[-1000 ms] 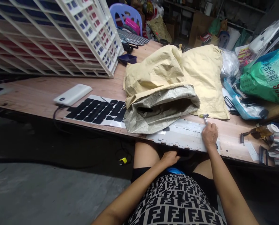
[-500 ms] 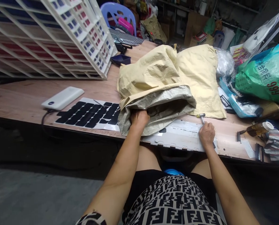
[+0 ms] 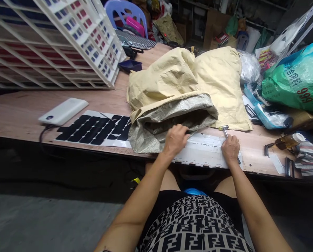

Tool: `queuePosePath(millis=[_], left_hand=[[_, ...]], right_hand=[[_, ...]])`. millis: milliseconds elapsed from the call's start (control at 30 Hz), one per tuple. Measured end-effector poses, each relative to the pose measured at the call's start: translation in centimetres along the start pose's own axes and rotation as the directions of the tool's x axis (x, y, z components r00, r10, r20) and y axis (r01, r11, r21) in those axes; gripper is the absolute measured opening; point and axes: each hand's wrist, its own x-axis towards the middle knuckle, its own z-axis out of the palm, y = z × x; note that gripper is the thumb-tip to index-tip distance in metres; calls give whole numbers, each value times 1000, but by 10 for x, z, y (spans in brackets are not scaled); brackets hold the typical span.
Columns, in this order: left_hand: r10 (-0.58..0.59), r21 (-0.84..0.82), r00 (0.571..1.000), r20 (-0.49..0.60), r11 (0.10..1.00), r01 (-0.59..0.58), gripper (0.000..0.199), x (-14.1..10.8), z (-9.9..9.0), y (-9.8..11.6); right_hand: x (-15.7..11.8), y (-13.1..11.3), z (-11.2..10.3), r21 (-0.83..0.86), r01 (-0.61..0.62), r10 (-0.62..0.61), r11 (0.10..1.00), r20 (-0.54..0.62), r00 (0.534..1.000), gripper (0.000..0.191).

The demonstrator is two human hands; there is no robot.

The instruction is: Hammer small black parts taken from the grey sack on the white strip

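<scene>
My left hand [image 3: 175, 140] is just outside the mouth of an open yellow woven sack [image 3: 158, 80] with a silvery lining. Its fingers are closed, and a small black piece [image 3: 188, 132] shows at their tips. My right hand [image 3: 230, 149] is wrapped round the handle of a small hammer [image 3: 224, 128], whose yellowish-ended head points away from me. Beneath that hand lies a whitish flat board [image 3: 206, 148] along the table's front edge. A white sheet with rows of black flat pieces [image 3: 93, 129] lies left of the sack.
A white power bank [image 3: 64, 111] with a cable lies on the table [image 3: 19, 105] at left, below a large white plastic crate [image 3: 93, 63]. Another filled yellow sack [image 3: 222, 84] stands behind. At right are a green bag [image 3: 295, 77], a brown bottle [image 3: 287, 141] and a striped cloth [image 3: 310, 161].
My left hand has come out of the sack and moved right, with a small black piece at its fingertips. The right hand still grips the hammer in about the same place.
</scene>
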Motion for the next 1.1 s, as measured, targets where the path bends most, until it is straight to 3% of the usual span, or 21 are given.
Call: queuePosePath(millis=[67,167,233,333,500,633,733,900,1000,1100], left_hand=[[166,-81,985,45,983,-162,20,-8,17,29],[254,-160,957,140,960,-232,15,-12,46,56],[248,-191,956,160,957,-216,16,-12,61,59],[241,-286,962,129,938,-197,27,-10,74,48],[267,-480,960,83,855,-197,21,-9,79,25],[262,-533,962,76,826,-183,16,-7,81,24],[260,-541,963,76,822,-179,15,-6,82,25],[249,-536,965,83,827,-168,16,-6,82,25],[231,-534,968,100,833,-144,16,-6,81,26],[205,-532,972,118,839,-112,15,-5,81,29]], right_hand=[[0,1,2,-6,1,-1,1000,0,1000,29],[0,1,4,-14,-2,2,1000,9,1000,28],[-1,2,4,-9,-2,2,1000,10,1000,29],[-2,1,5,6,-5,5,1000,11,1000,29],[1,3,3,53,-33,31,998,38,999,34],[0,9,-9,239,-111,93,965,87,992,37],[-17,11,-27,493,-169,120,853,130,984,38],[-63,4,-61,800,-159,-6,578,199,980,37],[-80,-3,-72,831,-155,-40,535,209,977,36],[-86,-8,-75,825,-106,-51,555,161,986,34]])
